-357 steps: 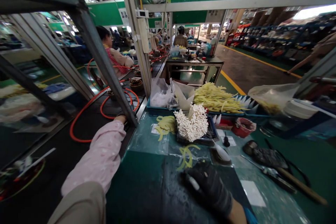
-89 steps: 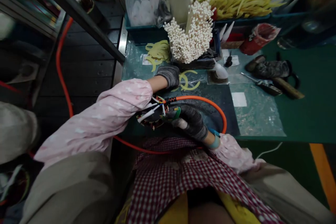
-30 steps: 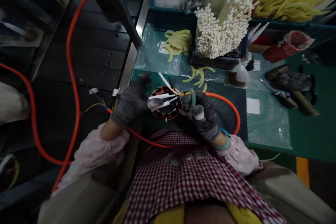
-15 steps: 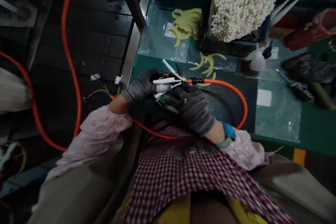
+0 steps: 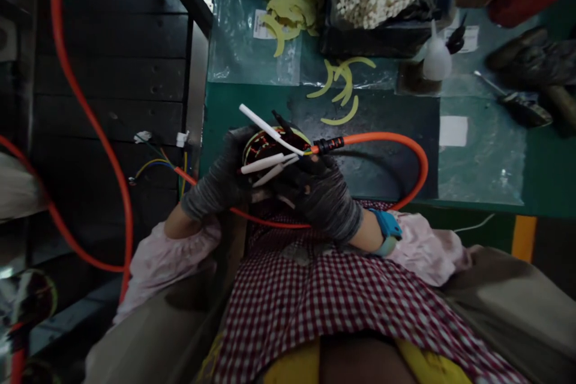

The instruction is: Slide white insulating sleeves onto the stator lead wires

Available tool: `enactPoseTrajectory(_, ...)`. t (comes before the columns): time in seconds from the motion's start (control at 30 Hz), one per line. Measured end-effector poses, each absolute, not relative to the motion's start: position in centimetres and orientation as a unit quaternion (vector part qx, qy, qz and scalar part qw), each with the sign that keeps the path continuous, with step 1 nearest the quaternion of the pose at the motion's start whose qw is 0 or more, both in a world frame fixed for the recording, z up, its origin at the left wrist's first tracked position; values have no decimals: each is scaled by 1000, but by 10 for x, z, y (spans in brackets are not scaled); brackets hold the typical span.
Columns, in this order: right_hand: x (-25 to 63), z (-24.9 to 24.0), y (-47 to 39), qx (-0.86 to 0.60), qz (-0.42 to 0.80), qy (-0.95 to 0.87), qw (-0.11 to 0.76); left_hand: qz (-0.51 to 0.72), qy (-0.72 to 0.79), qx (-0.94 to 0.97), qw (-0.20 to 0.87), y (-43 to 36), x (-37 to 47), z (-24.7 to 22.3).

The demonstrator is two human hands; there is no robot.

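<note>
My left hand, in a grey knit glove with dark fingers, is closed around the left side of a motor stator. Dark reddish windings and a pale yellow rim show at its upturned end. On the right, my right hand, gloved alike, grips the stator's near right side, just under the wires. White sleeves cover the wires fanning out over the stator. They come from an orange cable with a black ribbed grommet. My fingertips are partly hidden under the stator and sleeves.
Yellow curved strips lie on the green table, with more piled on a plastic bag. Behind stands a dark bin of white-tipped sticks. A white squeeze bottle is at right. Orange cable loops at left.
My left fingers have moved off the white sleeve to the stator's left side. More of the stator's upper end now shows. The view has shifted, and the table's things appear higher.
</note>
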State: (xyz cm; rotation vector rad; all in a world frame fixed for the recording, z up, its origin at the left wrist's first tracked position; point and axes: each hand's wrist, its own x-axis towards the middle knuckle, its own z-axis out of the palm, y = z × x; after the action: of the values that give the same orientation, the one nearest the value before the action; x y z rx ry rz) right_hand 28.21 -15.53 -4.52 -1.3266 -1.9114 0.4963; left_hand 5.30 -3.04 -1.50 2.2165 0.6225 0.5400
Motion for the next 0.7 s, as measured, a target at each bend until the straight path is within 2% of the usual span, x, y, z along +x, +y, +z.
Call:
enactPoseTrajectory(0.1, 280, -56, -151, -494, 212, -727, 426, 214, 281, 856, 378, -42, 53, -18)
enactPoseTrajectory(0.23, 277, -57, -162, -528, 223, -711, 407, 186, 327, 834, 404, -66, 52, -26)
enactPoseTrajectory(0.43, 284, -46, -186, -552, 35, -772, 313, 289, 279, 809, 429, -88, 64, -44)
enactPoseTrajectory(0.53, 292, -44, -189, -514, 6, -797, 318, 340, 240, 793, 446, -92, 73, -49)
enactPoseTrajectory(0.7, 298, -49, -195, -521, -29, -795, 310, 357, 266, 786, 429, -100, 81, -48)
